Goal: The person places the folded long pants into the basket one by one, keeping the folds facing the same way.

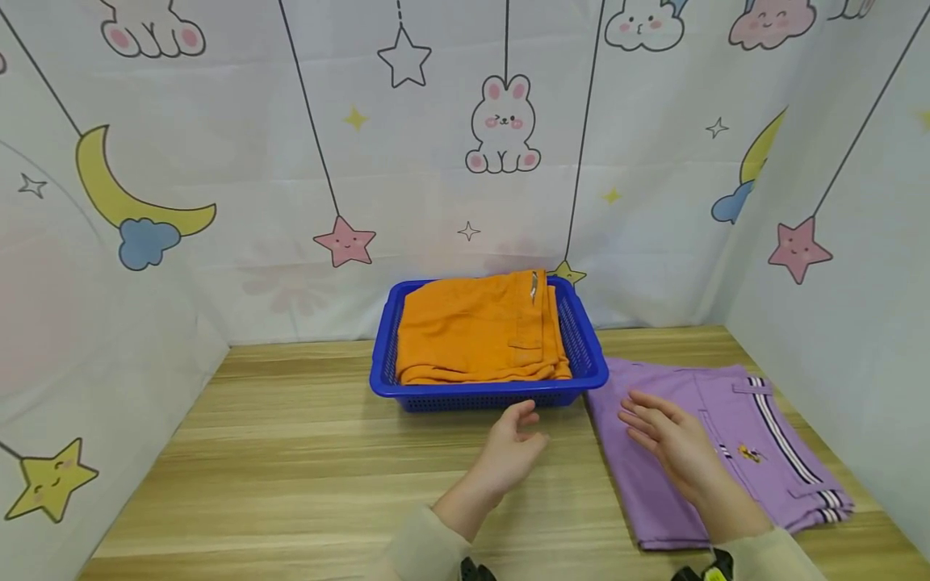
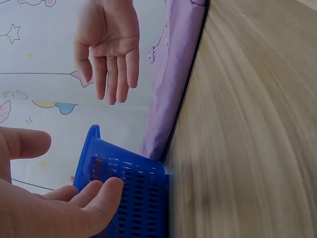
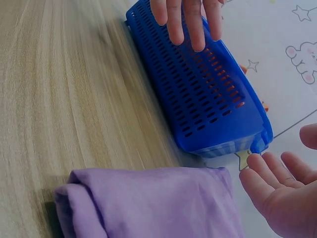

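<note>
Folded orange trousers lie inside a blue plastic basket at the back of the table. To the right, folded purple trousers with striped trim and a small embroidered figure lie flat on the wood, one corner close to the basket. My left hand hovers in front of the basket, fingers loosely bent and holding nothing. Above the purple trousers is my right hand, its fingers relaxed and its palm turned toward the left hand. Both palms show bare in the left wrist view, where the basket stands beyond the fingers.
The wooden table extends left and in front of the basket. A white cloth backdrop printed with rabbits, stars and moons stands right behind the basket, and similar cloth walls close off both sides.
</note>
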Demonstrator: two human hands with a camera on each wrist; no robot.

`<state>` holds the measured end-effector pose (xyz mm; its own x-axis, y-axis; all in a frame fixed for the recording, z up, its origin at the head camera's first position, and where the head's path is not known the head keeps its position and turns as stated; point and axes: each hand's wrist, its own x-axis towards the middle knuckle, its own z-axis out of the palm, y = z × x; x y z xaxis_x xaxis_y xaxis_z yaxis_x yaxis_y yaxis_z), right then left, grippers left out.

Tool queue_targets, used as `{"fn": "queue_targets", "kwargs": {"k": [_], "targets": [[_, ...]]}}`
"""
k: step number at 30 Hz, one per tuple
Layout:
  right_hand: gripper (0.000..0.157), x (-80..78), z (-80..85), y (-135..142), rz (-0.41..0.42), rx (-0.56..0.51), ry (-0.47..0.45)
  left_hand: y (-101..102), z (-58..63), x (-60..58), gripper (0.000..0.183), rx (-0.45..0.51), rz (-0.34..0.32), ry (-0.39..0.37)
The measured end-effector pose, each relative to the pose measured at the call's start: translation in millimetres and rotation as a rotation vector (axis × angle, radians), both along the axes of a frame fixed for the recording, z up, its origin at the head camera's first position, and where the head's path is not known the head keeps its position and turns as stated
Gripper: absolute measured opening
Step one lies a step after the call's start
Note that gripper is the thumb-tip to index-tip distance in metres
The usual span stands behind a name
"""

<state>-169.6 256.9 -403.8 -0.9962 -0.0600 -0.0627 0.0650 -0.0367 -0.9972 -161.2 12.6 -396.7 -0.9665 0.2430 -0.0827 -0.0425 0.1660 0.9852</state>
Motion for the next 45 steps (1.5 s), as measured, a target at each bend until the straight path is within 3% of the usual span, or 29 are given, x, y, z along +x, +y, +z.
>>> {"fn": "queue_targets", "kwargs": {"k": [10, 14, 21, 35, 45], "targets": [[0.064, 1.7, -5.4, 4, -0.014, -0.026, -0.007, 6, -6.9, 1.3, 0.058, 0.012, 0.006, -0.025], [0.058, 3.6, -7.9, 5, -0.024, -0.061, -0.002, 8, -10.7, 1.6, 0.059, 0.014, 0.002, -0.028], [0.019, 7.5, -13.3, 10, -0.019, -0.115, 0.005, 17, -18.9, 3.1, 0.06, 0.026, 0.003, -0.025], [0.015, 12.2, -17.2, 13, -0.029, -0.157, -0.008, 38, -29.5, 7.0, 0.057, 0.09, 0.019, -0.089], [0.023, 17.3, -20.8, 18, -0.024, -0.194, 0.028, 52, -35.5, 11.0, 0.057, 0.221, 0.023, -0.241]]}}
